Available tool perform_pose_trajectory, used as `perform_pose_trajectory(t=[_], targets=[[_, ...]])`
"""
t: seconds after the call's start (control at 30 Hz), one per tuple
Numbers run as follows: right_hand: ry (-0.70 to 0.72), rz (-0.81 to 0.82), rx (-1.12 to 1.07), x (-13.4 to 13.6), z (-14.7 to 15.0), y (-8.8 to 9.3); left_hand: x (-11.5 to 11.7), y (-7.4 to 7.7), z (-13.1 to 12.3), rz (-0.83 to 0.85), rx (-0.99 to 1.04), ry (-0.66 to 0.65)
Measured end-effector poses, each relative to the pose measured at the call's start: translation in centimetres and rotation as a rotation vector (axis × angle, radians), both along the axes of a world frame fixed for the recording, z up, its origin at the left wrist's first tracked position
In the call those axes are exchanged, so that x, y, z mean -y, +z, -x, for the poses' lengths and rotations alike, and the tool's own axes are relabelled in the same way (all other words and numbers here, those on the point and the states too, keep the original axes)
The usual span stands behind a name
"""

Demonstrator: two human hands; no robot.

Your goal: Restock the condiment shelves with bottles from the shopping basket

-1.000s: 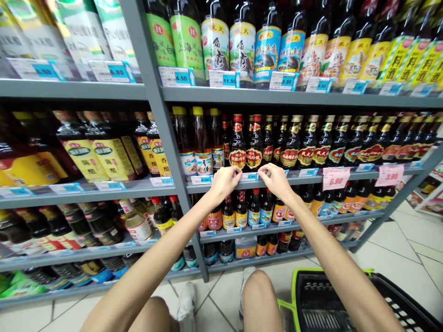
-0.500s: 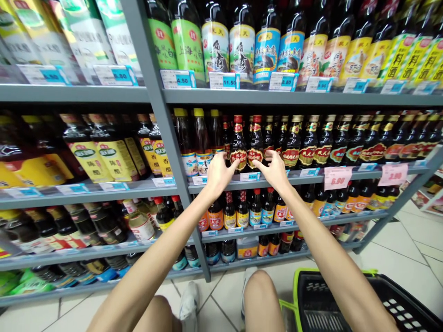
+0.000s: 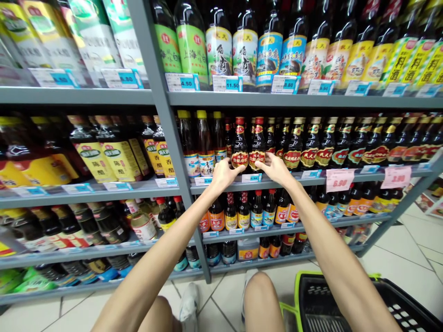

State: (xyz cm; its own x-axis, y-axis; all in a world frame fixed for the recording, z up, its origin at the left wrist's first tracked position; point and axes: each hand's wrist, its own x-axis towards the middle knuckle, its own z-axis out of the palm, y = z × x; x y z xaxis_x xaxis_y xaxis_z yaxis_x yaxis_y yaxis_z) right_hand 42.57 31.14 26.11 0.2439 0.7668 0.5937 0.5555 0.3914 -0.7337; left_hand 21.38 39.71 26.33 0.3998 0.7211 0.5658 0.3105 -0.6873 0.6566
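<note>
Two dark glass sauce bottles with red caps stand upright side by side at the front of the middle shelf. My left hand [image 3: 224, 175] is closed around the lower part of the left red-capped bottle [image 3: 239, 145], its thumb across the front and its fingers at the left side. Around the lower right side of the right red-capped bottle [image 3: 257, 143], my right hand [image 3: 277, 169] is closed, with the thumb on its red label. The fingertips behind the bottles are partly hidden. Both bottles still rest on the shelf, above a price tag [image 3: 251, 178].
Yellow-capped bottles [image 3: 204, 143] stand to the left, and gold-capped bottles [image 3: 293, 143] to the right. A grey upright post [image 3: 173, 124] divides the shelving. Pink price cards [image 3: 339, 180] hang from the shelf edge. A black and green basket [image 3: 297, 295] sits on the floor at the right.
Both hands have closed in on the two red-capped bottles, the right hand moving slightly inward and lower. The view has shifted a little, so the shelves appear slightly further right.
</note>
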Motion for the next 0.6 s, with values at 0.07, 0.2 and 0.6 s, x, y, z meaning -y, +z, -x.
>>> perform_pose_trajectory(t=[0.07,0.2,0.6], targets=[[0.013,0.007,-0.001,0.0,-0.1,0.0,-0.2,-0.1,0.1,0.002,0.031,-0.040],[0.033,0.005,-0.020,-0.3,-0.4,-0.4,-0.1,-0.3,0.2,-0.012,0.013,-0.034],[-0.248,-0.310,-0.123,10.4,5.4,-7.4,2.5,-2.1,2.9,-0.271,0.099,0.078]])
